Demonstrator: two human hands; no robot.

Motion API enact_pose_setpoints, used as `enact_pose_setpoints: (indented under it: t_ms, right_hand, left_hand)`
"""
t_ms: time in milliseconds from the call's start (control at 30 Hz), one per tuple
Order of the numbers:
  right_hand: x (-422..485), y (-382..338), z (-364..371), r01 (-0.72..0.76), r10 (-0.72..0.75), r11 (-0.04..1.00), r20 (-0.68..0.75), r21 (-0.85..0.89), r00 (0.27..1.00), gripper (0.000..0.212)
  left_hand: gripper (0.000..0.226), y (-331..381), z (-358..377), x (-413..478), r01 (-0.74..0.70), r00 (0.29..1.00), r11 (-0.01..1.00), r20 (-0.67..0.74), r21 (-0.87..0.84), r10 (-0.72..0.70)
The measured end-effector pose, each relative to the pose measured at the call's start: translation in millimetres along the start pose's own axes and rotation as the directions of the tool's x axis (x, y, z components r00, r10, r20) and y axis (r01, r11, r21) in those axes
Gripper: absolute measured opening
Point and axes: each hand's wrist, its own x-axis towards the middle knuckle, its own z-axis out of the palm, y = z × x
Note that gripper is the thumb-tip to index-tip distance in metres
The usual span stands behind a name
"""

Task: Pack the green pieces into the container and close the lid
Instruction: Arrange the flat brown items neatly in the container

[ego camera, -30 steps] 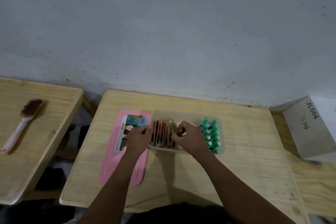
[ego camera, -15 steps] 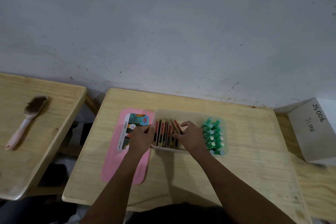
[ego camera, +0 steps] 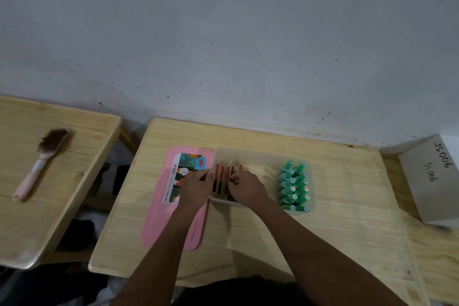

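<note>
A clear plastic container (ego camera: 258, 156) stands on the wooden table. Several green pieces (ego camera: 294, 187) are stacked in two columns at its right end. Red and tan flat pieces (ego camera: 223, 176) stand on edge at its left end. The pink lid (ego camera: 159, 208) with a picture label lies flat on the table, left of the container. My left hand (ego camera: 196, 187) rests over the lid's right side, fingers against the container's left wall. My right hand (ego camera: 246, 187) is inside the container, fingertips curled against the rightmost flat pieces; I cannot tell whether it grips one.
A second wooden table (ego camera: 49, 181) at the left holds a pink-handled brush (ego camera: 39, 161). A white box (ego camera: 432, 181) marked JS006 sits at the right edge. A grey wall rises right behind the tables. A gap separates the two tables.
My right hand has lowered the tilted flat piece it held into the row and moved left against the pieces. My left hand stays at the container's left wall.
</note>
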Motion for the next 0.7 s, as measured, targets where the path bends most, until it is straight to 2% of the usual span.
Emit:
enact_pose_setpoints:
  t_ms: [100, 233, 333, 467, 700]
  right_hand:
    - [0, 8, -8, 0.038, -0.039, 0.999, 0.012, 0.016, 0.999, 0.028]
    - [1, 25, -25, -0.077, 0.087, 0.995, -0.166, 0.067, 0.982, 0.023]
    - [2, 33, -27, -0.156, 0.163, 0.984, -0.079, 0.086, 0.983, 0.028]
    - [3, 31, -15, -0.151, 0.141, 0.978, 0.072, 0.143, 0.987, 0.044]
    - [2, 30, -13, -0.159, 0.154, 0.972, 0.037, 0.176, 0.987, 0.042]
  left_hand:
    - [0.032, 1, 0, 0, -0.016, 1.000, 1.000, 0.009, 0.022, 0.016]
    - [0.031, 1, -1, -1, -0.013, 1.000, 1.000, 0.007, 0.009, 0.013]
    - [0.031, 2, -1, -1, -0.018, 1.000, 1.000, 0.014, 0.009, 0.018]
    - [0.030, 3, -3, -3, -0.019, 1.000, 1.000, 0.012, -0.003, 0.019]
    - [0.031, 6, -3, -4, -0.009, 1.000, 1.000, 0.016, -0.003, 0.009]
